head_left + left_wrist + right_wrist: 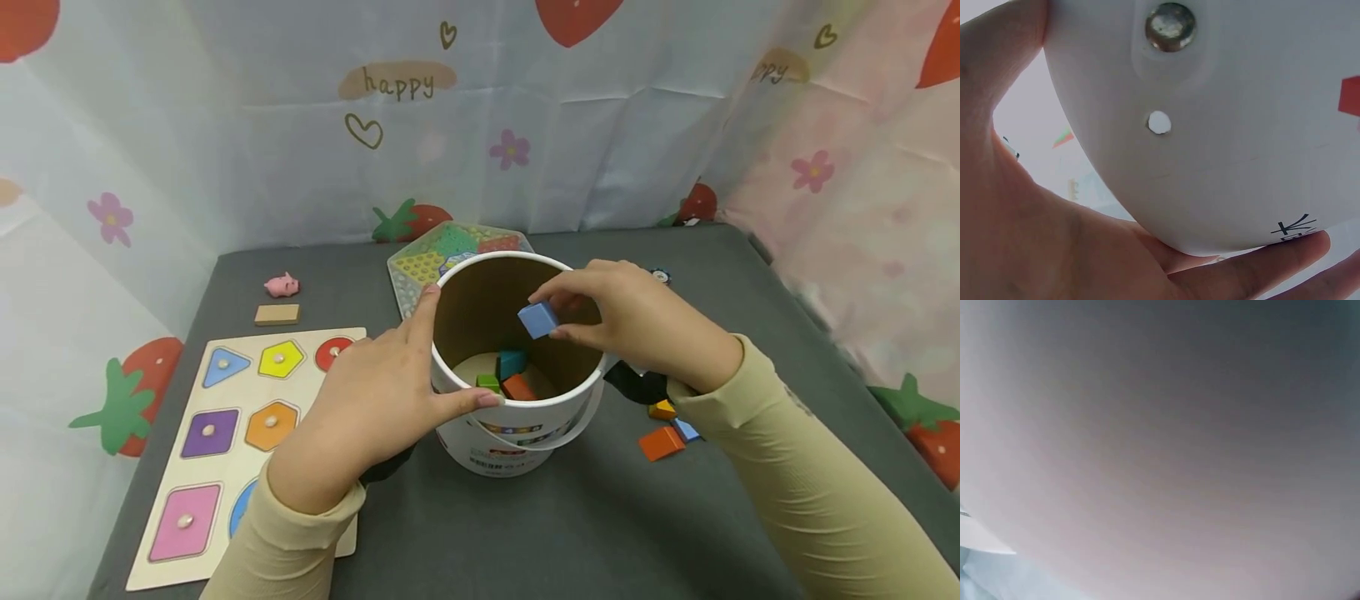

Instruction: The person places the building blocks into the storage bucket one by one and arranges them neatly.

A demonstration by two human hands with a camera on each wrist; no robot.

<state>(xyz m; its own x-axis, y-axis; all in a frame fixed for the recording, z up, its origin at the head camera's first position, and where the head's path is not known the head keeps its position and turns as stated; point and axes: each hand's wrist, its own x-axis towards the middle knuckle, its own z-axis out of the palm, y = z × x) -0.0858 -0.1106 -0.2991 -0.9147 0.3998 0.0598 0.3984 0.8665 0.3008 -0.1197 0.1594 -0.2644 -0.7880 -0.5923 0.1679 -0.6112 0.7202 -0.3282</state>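
A white bucket (487, 442) stands mid-table, tilted slightly toward me. My left hand (378, 392) grips its left side, thumb along the front rim, fingers spread round the wall; the left wrist view shows that hand (1085, 250) curved about the bucket wall (1241, 137). Over the bucket's mouth my right hand (637, 312) pinches a blue block (538, 319) between thumb and fingers. Inside, on the bottom, lie a teal block (512, 363), a green block (487, 382) and an orange-red block (518, 387). The right wrist view is a blur.
On the left lies a wooden shape puzzle board (168, 467). Beyond it are a wooden block (277, 314) and a pink pig figure (282, 285). A hexagonal game board (420, 262) sits behind the bucket. An orange block (662, 443) lies near other blocks at right.
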